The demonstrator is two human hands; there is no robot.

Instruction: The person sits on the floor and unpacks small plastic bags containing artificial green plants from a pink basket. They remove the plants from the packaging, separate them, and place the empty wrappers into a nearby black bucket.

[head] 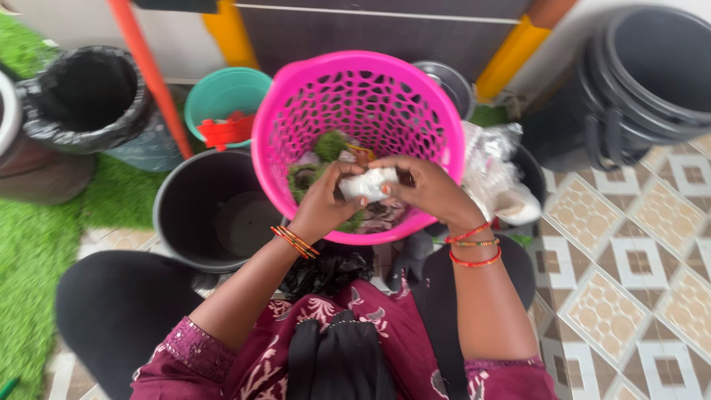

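Observation:
A bright pink perforated basket [415, 89] stands in front of me, tilted toward me, with green leafy scraps [330, 145] and other bits inside. Over its near rim, my left hand [322, 198] and my right hand [428, 187] both grip a small white crumpled object [368, 182], held between the fingertips. Both wrists wear red and gold bangles.
A black bucket [194, 194] sits left of the basket, with a teal bucket [222, 92] holding red plastic behind it. A bin with a black liner [85, 96] stands far left on green turf. Stacked dark buckets [644, 74] fill the upper right. Clear plastic bags [492, 174] lie right of the basket.

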